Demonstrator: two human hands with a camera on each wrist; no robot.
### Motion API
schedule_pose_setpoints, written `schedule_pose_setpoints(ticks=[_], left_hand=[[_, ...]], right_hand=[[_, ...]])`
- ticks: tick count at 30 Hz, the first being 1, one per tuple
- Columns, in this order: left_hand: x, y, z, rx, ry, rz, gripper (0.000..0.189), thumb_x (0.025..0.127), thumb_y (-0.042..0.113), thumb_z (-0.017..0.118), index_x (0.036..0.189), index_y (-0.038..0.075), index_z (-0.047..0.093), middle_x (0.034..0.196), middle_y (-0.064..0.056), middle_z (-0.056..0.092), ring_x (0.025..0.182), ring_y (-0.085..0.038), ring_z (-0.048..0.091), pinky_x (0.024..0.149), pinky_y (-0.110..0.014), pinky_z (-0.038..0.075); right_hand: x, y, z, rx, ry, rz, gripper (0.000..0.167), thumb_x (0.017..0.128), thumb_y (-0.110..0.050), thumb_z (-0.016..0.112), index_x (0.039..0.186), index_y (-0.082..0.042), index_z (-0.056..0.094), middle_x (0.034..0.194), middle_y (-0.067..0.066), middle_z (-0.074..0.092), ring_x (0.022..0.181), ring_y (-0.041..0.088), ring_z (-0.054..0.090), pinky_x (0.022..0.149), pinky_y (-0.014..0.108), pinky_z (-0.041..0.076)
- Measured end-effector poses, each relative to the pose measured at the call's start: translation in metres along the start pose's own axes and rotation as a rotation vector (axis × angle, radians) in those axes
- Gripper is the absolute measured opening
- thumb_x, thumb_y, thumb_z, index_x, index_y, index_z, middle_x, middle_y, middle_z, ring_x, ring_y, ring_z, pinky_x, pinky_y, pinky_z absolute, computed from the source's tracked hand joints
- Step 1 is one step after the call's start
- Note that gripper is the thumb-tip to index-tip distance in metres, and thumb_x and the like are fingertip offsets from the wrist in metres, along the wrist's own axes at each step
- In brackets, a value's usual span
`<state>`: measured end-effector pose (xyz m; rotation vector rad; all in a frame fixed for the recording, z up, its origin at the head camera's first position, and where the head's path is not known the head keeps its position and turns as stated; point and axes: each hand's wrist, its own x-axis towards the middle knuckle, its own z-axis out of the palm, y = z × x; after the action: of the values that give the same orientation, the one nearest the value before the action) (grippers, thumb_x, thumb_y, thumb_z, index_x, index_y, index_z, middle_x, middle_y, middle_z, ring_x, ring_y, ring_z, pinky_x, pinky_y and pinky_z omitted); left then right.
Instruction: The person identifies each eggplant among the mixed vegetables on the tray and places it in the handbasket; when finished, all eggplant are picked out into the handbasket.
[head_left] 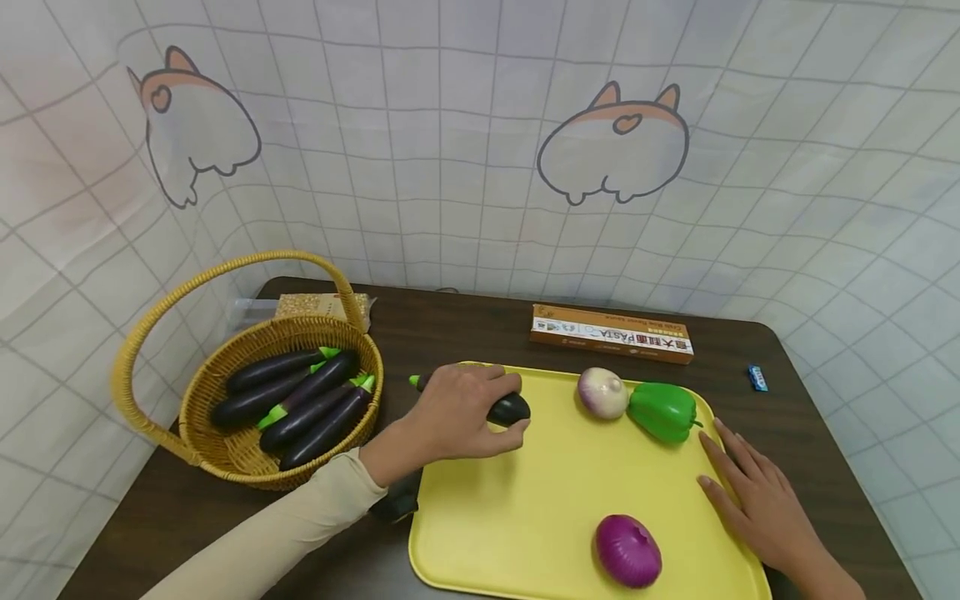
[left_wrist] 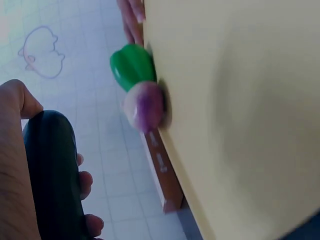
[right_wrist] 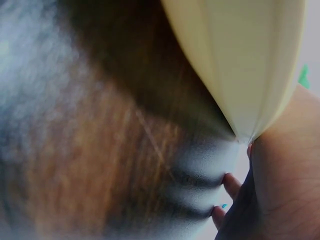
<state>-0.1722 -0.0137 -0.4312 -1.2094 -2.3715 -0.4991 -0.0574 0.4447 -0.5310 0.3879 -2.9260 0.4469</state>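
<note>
My left hand grips a dark eggplant over the left part of a yellow tray. The eggplant's green stem pokes out on the far side of the hand. In the left wrist view, thumb and fingers wrap round the eggplant. My right hand rests with spread fingers on the tray's right rim. Close to its fingertips lies a green bell pepper, beside a white-and-purple turnip. A purple onion sits near the tray's front.
To the left stands a yellow wicker basket with a tall handle, holding several eggplants. Behind it lies a bag of yellow kernels. A pasta box is behind the tray, and a small blue packet lies at the right.
</note>
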Motion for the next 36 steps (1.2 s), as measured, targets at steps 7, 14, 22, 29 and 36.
schedule_pose_setpoints(ticks=[7, 14, 22, 29, 36], left_hand=[[-0.023, -0.030, -0.026, 0.060, -0.005, -0.062, 0.042, 0.091, 0.063, 0.071, 0.090, 0.021, 0.066, 0.074, 0.010, 0.053, 0.054, -0.008, 0.042, 0.045, -0.027, 0.031], [-0.058, -0.059, -0.055, 0.073, 0.008, -0.163, 0.033, 0.091, 0.055, 0.069, 0.082, 0.023, 0.063, 0.071, 0.011, 0.052, 0.055, -0.007, 0.043, 0.046, -0.028, 0.034], [-0.103, -0.081, -0.081, 0.124, -0.052, -0.266, 0.031, 0.091, 0.053, 0.072, 0.082, 0.026, 0.061, 0.071, 0.013, 0.050, 0.055, -0.007, 0.040, 0.049, -0.031, 0.035], [-0.133, -0.096, -0.095, 0.172, -0.111, -0.297, 0.031, 0.091, 0.053, 0.074, 0.090, 0.023, 0.068, 0.078, 0.011, 0.057, 0.063, -0.009, 0.047, 0.053, -0.032, 0.038], [-0.160, -0.108, -0.104, 0.211, -0.186, -0.323, 0.038, 0.090, 0.054, 0.076, 0.100, 0.017, 0.074, 0.094, -0.002, 0.068, 0.078, -0.021, 0.062, 0.063, -0.044, 0.052]], right_hand=[[0.001, -0.003, -0.002, 0.000, -0.009, 0.007, 0.064, 0.110, -0.032, 0.058, 0.168, -0.019, 0.032, 0.175, 0.009, 0.015, 0.149, 0.054, 0.027, 0.118, 0.071, 0.011], [0.000, -0.003, -0.002, -0.002, -0.007, 0.011, 0.064, 0.110, -0.032, 0.058, 0.168, -0.019, 0.033, 0.175, 0.008, 0.015, 0.149, 0.053, 0.026, 0.118, 0.070, 0.010], [-0.001, -0.001, -0.002, -0.007, -0.008, 0.010, 0.065, 0.110, -0.031, 0.057, 0.168, -0.019, 0.031, 0.175, 0.008, 0.015, 0.150, 0.053, 0.026, 0.119, 0.070, 0.010], [-0.001, 0.000, -0.001, -0.007, -0.002, 0.008, 0.064, 0.110, -0.031, 0.058, 0.168, -0.019, 0.032, 0.175, 0.008, 0.015, 0.149, 0.054, 0.027, 0.118, 0.071, 0.011], [-0.001, -0.001, -0.002, -0.002, 0.003, 0.006, 0.065, 0.110, -0.031, 0.058, 0.168, -0.020, 0.032, 0.175, 0.008, 0.015, 0.149, 0.053, 0.027, 0.118, 0.071, 0.011]])
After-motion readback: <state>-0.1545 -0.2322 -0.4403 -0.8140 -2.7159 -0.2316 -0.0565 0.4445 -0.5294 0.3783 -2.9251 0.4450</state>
